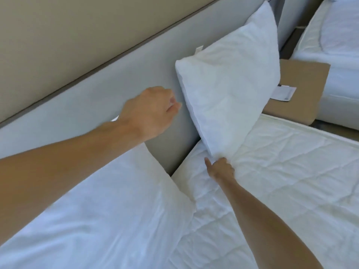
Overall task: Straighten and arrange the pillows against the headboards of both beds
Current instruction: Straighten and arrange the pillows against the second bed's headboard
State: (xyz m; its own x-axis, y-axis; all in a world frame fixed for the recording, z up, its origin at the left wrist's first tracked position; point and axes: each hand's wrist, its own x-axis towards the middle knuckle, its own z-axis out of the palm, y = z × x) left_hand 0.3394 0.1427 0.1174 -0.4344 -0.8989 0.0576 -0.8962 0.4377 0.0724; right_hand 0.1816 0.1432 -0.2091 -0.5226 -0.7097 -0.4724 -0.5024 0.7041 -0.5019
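Fingers [226, 165] of the right hand [221, 169] are curled and pinch the lower corner of a white pillow [229, 88], with the forefinger stretched out along the mattress [291, 171] beside that corner. On the left hand [149, 111] the fingers are curled into a loose fist in front of the grey headboard [97, 90], just beside the pillow's left edge; whether they hold a bit of its fabric cannot be told. The pillow is plump, plain white and lightly creased, with a small tag sticking up from its upper left corner. It stands on the mattress and leans back against the headboard, tilted so that it balances on the pinched corner. Its long axis runs diagonally, from that corner by the right hand up and away to a pointed corner at the top of the headboard. A second white pillow [101, 210] lies flat in the near left, under the left forearm. Past the far edge of the mattress sits a brown cardboard box [303, 74] with a paper label, and beyond it another bed [338, 35].
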